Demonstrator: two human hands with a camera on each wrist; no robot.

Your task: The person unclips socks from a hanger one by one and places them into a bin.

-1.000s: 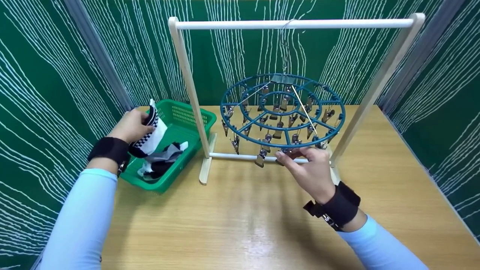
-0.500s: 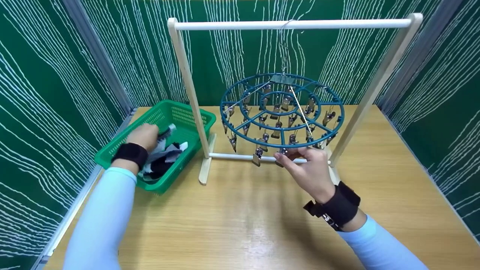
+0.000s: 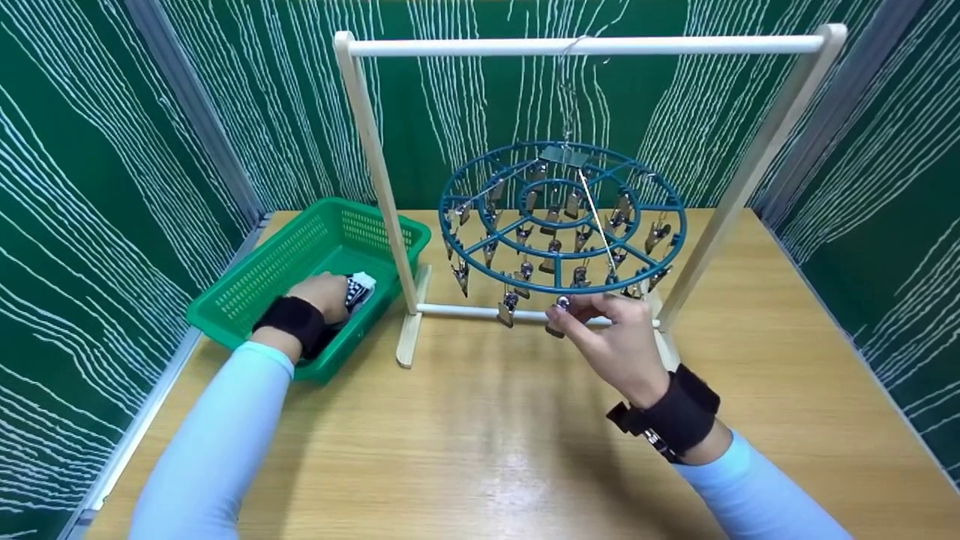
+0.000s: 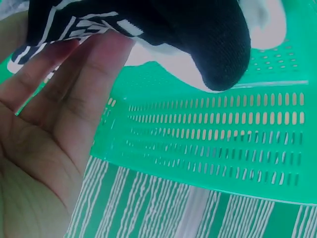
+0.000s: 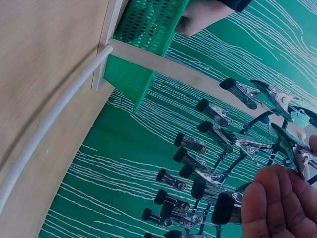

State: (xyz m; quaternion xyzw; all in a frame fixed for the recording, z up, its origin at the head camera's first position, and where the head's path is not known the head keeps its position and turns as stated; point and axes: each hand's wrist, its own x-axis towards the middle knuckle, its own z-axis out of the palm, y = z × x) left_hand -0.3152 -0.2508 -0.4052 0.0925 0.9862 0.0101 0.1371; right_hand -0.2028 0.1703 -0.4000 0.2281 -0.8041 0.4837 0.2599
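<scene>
My left hand [image 3: 322, 294] is down inside the green plastic basket [image 3: 255, 270]. It pinches a black-and-white sock [image 4: 218, 54], thumb on one side and fingers on the other in the left wrist view; a checkered part [image 3: 358, 289] shows past the hand in the head view. White fabric lies beside it, and the knuckles hide the rest of the pile. My right hand [image 3: 619, 330] pinches a metal clip [image 3: 558, 316] at the near edge of the round blue-green clip hanger [image 3: 556, 288]. Several other clips [image 5: 213, 111] dangle from its rings with nothing in them.
A wooden stand with a white top bar [image 3: 465, 48] carries the hanger by a hook. Its left post [image 3: 376, 157] stands against the basket's right side. Green walls with white streaks [image 3: 450, 112] enclose the wooden table [image 3: 480, 450].
My left hand has lowered the checkered sock into the basket and shifted toward its near right side. The hanger has turned slightly; my right hand keeps its grip on the clip.
</scene>
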